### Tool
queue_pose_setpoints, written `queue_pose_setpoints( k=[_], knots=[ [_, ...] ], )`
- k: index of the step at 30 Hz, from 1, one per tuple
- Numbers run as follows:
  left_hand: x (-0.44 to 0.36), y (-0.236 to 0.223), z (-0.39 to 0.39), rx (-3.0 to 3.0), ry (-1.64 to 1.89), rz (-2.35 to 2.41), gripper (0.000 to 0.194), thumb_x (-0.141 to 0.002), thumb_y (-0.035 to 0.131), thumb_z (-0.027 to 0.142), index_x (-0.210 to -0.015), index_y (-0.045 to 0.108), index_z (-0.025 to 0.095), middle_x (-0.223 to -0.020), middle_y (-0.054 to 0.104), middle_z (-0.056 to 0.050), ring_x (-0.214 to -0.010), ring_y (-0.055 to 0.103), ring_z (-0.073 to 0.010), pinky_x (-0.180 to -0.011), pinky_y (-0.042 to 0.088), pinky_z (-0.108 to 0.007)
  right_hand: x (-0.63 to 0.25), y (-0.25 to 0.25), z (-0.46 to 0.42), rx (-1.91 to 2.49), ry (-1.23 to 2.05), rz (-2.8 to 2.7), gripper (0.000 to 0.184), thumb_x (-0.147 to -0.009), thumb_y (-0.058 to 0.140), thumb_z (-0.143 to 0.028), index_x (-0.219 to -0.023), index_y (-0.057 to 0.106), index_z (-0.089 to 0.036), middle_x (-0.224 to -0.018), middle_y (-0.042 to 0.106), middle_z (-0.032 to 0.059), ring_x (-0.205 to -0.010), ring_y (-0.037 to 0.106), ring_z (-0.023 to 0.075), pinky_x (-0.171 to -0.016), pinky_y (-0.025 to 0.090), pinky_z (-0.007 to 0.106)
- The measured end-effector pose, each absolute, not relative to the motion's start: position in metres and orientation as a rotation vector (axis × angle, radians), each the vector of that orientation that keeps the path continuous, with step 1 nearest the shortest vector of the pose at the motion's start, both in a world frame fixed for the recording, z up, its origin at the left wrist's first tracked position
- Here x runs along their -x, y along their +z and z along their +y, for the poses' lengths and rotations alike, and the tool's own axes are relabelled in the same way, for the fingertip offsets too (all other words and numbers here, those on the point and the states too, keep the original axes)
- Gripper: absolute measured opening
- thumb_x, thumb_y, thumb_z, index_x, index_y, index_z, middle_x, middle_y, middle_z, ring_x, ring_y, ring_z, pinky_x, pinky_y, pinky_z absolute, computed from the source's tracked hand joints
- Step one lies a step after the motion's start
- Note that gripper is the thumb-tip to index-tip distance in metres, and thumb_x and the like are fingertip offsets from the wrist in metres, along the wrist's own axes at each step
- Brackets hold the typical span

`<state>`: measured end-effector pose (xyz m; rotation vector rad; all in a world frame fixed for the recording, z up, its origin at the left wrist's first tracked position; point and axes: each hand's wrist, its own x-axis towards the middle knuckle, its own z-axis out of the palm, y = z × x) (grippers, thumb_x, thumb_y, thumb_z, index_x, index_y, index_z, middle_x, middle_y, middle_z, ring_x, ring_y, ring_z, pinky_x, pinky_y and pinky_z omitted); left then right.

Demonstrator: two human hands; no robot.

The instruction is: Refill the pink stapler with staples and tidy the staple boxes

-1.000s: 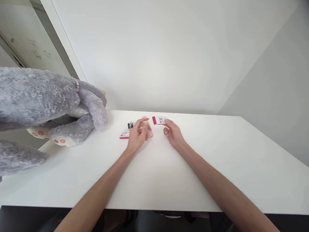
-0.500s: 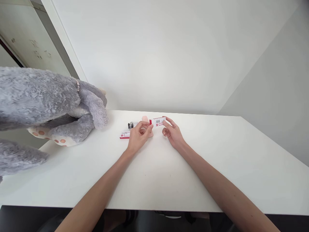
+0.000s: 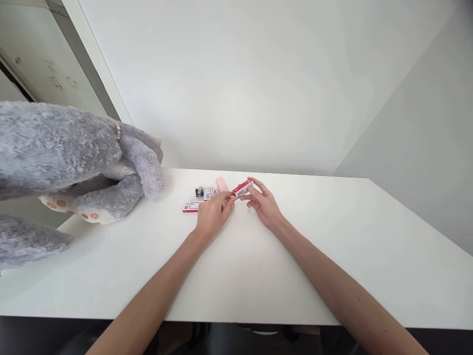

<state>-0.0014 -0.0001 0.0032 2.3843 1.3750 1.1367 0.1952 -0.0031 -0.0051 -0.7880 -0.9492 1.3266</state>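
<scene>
A small red-and-white cardboard box (image 3: 244,189) with a barcode is held tilted just above the table. My right hand (image 3: 266,204) grips its right part between thumb and fingers. At the box's left end, the fingertips of my left hand (image 3: 212,214) are pinched together on its edge or flap; the exact spot is too small to make out. Behind my left hand lie a pink, long object (image 3: 221,184), a white box with a barcode (image 3: 209,193) and a small black object (image 3: 199,191). Another red-and-white box (image 3: 190,207) lies flat, partly covered by that hand.
A white table (image 3: 236,276) runs up to a white wall (image 3: 236,88). Large grey plush toys (image 3: 62,148) take up the left side, with paws resting on the table's left part. The front edge of the table lies below my forearms.
The box has turned in my right hand, so its red side now faces up and its left end is lower. My left fingers have closed in on that end.
</scene>
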Motion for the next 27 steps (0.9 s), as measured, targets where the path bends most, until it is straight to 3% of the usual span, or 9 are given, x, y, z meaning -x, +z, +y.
queue_pose_setpoints(
  k=[5,10,13,17,21,27],
  knots=[
    [-0.001,0.004,-0.001,-2.301,1.167,1.397,0.033,-0.107,0.048,0.046,-0.118,0.070,0.024,-0.092,0.080,0.001,-0.061,0.065,-0.0145,-0.060,0.044,-0.030,-0.196,-0.006,-0.002,0.758,1.346,-0.936,0.054,-0.080,0.089,-0.047,-0.129,0.069,-0.035,-0.109,0.079,0.0004,-0.093,0.079,0.0199,-0.064,0.055,0.025],
    [-0.002,0.011,-0.004,-2.194,1.226,1.384,0.031,-0.104,0.053,0.051,-0.110,0.068,0.024,-0.090,0.077,0.000,-0.059,0.061,-0.0136,-0.059,0.045,-0.030,-0.195,-0.006,-0.005,0.748,1.372,-0.948,0.049,-0.080,0.090,-0.045,-0.124,0.071,-0.033,-0.111,0.080,0.0011,-0.096,0.079,0.0206,-0.066,0.056,0.025],
    [0.002,0.017,0.000,-2.040,1.395,1.399,0.032,-0.105,0.050,0.052,-0.105,0.064,0.024,-0.093,0.073,-0.001,-0.066,0.062,-0.0141,-0.063,0.047,-0.030,-0.194,-0.003,-0.007,0.743,1.389,-0.972,0.049,-0.081,0.089,-0.043,-0.125,0.071,-0.034,-0.123,0.078,0.0014,-0.094,0.078,0.0190,-0.065,0.056,0.025],
    [0.019,0.021,0.016,-1.894,1.692,1.523,0.033,-0.110,0.038,0.044,-0.090,0.053,0.023,-0.097,0.064,-0.007,-0.089,0.061,-0.0201,-0.083,0.050,-0.036,-0.196,-0.001,-0.007,0.785,1.396,-0.941,0.049,-0.080,0.088,-0.043,-0.125,0.071,-0.033,-0.134,0.074,0.0039,-0.088,0.076,0.0176,-0.060,0.053,0.026],
    [0.041,0.015,0.037,-2.023,1.656,1.757,0.029,-0.108,0.037,0.036,-0.088,0.053,0.022,-0.104,0.059,-0.012,-0.107,0.056,-0.0274,-0.102,0.045,-0.048,-0.197,-0.001,-0.008,0.829,1.394,-0.920,0.044,-0.078,0.088,-0.042,-0.117,0.073,-0.030,-0.129,0.076,0.0058,-0.078,0.071,0.0153,-0.058,0.050,0.028],
    [0.056,0.002,0.048,-2.160,1.457,2.075,0.028,-0.102,0.045,0.034,-0.086,0.062,0.019,-0.117,0.059,-0.022,-0.119,0.049,-0.0406,-0.104,0.040,-0.061,-0.197,-0.001,-0.008,0.830,1.415,-0.941,0.042,-0.077,0.088,-0.042,-0.114,0.074,-0.027,-0.119,0.077,0.0058,-0.070,0.065,0.0128,-0.059,0.047,0.029]
  ],
)
